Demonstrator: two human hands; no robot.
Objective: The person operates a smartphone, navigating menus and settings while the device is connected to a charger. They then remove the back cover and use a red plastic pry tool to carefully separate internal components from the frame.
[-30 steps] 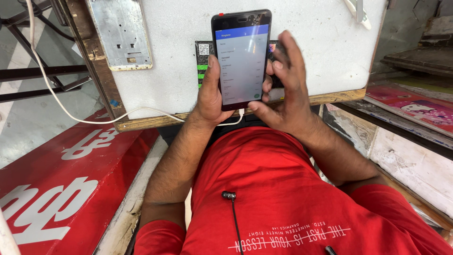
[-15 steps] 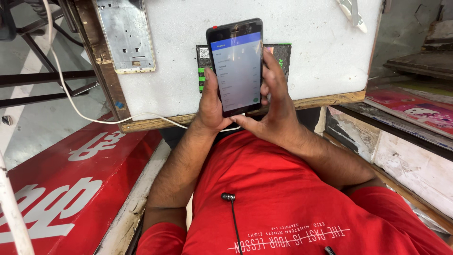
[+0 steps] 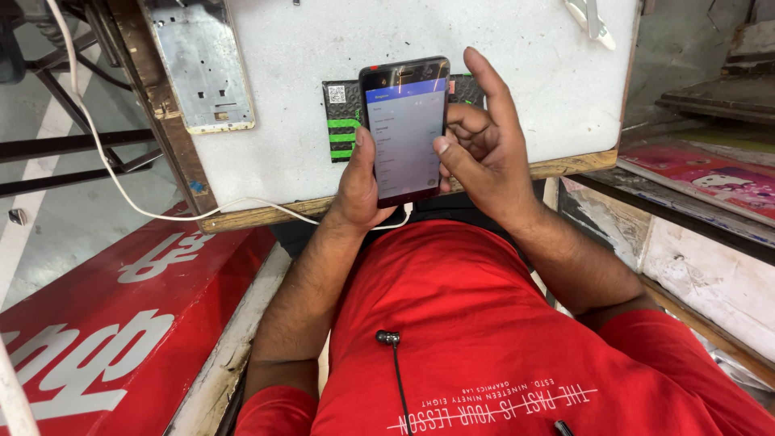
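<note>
At centre frame, above a red shirt [image 3: 484, 323], two hands work a lit smartphone [image 3: 405, 129].
Compared with half a second ago, the right hand [image 3: 488, 153] has come off the phone's right edge: forefinger straight up, other fingers curled, thumb at the screen's edge. The left hand [image 3: 359, 182] grips the phone from behind, thumb on its left edge, over the white board [image 3: 517, 89], a green-striped black pad [image 3: 339, 129] behind.

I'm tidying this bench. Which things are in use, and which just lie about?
In use: smartphone, held by left hand; right hand thumb at its screen.
Lying about: metal phone frame, black-green card, white cable, white board.
</note>
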